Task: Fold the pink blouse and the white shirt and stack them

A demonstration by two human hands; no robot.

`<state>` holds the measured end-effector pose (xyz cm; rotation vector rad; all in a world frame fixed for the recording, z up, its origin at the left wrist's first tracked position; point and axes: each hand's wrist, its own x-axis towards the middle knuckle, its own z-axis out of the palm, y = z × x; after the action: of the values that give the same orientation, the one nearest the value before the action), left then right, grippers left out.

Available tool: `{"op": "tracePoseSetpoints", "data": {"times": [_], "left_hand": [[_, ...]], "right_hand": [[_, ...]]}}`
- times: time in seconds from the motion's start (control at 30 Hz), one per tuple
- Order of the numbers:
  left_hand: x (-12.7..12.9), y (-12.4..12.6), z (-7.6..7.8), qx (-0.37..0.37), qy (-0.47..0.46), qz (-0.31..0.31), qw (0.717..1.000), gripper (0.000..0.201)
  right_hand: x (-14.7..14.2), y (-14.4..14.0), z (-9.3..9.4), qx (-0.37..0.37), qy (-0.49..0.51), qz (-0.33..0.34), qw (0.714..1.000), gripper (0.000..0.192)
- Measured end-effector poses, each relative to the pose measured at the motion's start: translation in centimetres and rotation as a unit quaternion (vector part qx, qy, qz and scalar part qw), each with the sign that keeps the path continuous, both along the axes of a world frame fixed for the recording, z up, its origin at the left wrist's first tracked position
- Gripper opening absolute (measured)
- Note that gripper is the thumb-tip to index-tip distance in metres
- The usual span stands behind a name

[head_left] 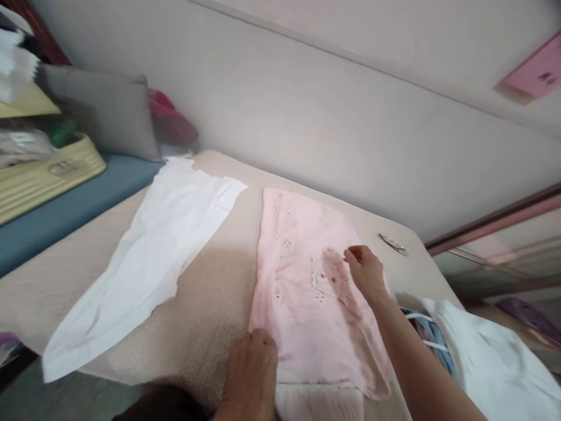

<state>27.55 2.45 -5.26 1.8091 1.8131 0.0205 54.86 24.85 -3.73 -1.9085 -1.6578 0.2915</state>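
A pale pink garment (302, 292) with small eyelet holes lies flat on a beige padded surface (210, 304). My right hand (366, 272) rests on its middle, fingertips pinching a small collar-like flap (326, 275) of the pink fabric. My left hand (252, 368) presses down on the garment's lower left edge, fingers closed and flat. A white piece of cloth (153, 257) lies spread out to the left, apart from both hands.
Small metal scissors (393, 243) lie at the surface's far right corner. White fabric and blue-striped cloth (482, 351) are piled at the right. A grey cushion (105, 111), red cloth and a yellow plastic case (44, 175) sit at the left on a blue mat.
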Motion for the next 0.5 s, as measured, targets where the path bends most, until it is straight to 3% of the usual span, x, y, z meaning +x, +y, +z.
{"op": "tracePoseSetpoints", "data": {"times": [0.07,0.13,0.2,0.27,0.33,0.4,0.5], "left_hand": [[-0.2,-0.1,0.4,0.014,-0.015,-0.012,1.000,0.042],[-0.4,-0.2,0.7,0.029,-0.019,-0.025,0.999,0.043],[-0.5,-0.3,0.9,0.030,-0.010,-0.033,0.999,0.044],[-0.7,-0.3,1.0,0.030,-0.001,-0.035,0.999,0.043],[-0.9,-0.2,1.0,0.031,0.003,-0.041,0.999,0.041],[-1.1,-0.2,1.1,0.030,0.007,-0.049,0.998,0.039],[-1.4,-0.1,1.7,0.027,0.016,-0.054,0.998,0.036]], "right_hand": [[2.9,-2.8,0.8,-0.013,-0.047,-0.009,0.999,0.028],[3.7,-5.2,1.0,-0.050,-0.100,0.054,0.992,0.029],[2.5,-7.0,0.3,-0.095,-0.179,0.137,0.970,0.030],[0.2,-8.0,-0.9,-0.127,-0.274,0.164,0.939,0.029],[-1.9,-8.3,-1.9,-0.149,-0.332,0.134,0.922,0.027],[-2.8,-7.7,-2.2,-0.161,-0.341,0.093,0.921,0.023],[-1.4,-5.6,-0.5,-0.177,-0.317,0.058,0.930,0.023]]}}
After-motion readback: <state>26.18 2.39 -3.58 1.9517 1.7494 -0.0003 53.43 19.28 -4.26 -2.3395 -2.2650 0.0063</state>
